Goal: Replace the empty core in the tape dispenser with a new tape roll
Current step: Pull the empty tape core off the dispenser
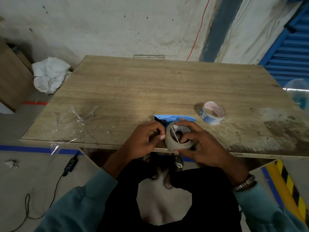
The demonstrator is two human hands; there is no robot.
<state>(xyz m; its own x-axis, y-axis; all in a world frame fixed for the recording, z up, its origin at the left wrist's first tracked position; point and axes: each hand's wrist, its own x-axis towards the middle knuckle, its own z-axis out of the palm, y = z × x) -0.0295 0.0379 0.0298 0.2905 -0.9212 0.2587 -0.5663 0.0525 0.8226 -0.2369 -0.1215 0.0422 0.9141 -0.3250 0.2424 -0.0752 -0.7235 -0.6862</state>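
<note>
A blue tape dispenser (173, 118) lies at the near edge of the wooden table (150, 91). A brownish new tape roll (173, 143) sits on its hub, around a white spindle. My right hand (199, 144) is wrapped around the roll, thumb below and fingers inside the ring. My left hand (145, 138) pinches at the roll's left side, close to the dispenser's black front part; what it pinches is hidden. An empty white core (212, 113) with red and blue print lies on the table to the right.
Scraps of clear film (80, 118) lie on the table's left part and hang off its near edge. A white crumpled sack (49, 74) sits on the floor at left. A black cable with an adapter (71, 164) runs across the floor.
</note>
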